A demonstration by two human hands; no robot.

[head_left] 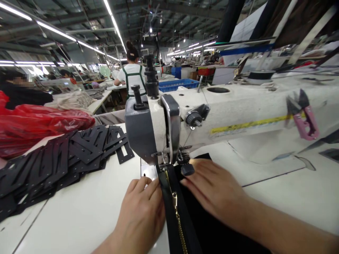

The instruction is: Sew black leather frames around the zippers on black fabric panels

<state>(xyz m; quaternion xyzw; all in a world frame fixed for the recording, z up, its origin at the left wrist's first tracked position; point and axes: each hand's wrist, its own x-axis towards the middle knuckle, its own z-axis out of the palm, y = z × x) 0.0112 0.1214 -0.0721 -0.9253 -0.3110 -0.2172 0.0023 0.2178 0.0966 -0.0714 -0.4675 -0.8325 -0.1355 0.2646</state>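
A black zipper (175, 199) with gold teeth and a gold slider runs lengthwise under the head of a white sewing machine (233, 113). Beside it, on the right, lies black fabric (209, 222). My left hand (143, 208) has its fingers curled at the left edge of the zipper tape, and its fingertips are partly hidden. My right hand (217, 187) rests flat on the black fabric, fingers stretched toward the presser foot, close to a dark knob. The needle area is mostly hidden behind the machine head.
Flat black frame-like pieces (79, 151) lie piled on the table's left side, near a red plastic bag (39, 123). Pink-handled snips (304, 118) rest against the machine arm. Behind stand a blue crate (177, 84) and a person in a white shirt (132, 76).
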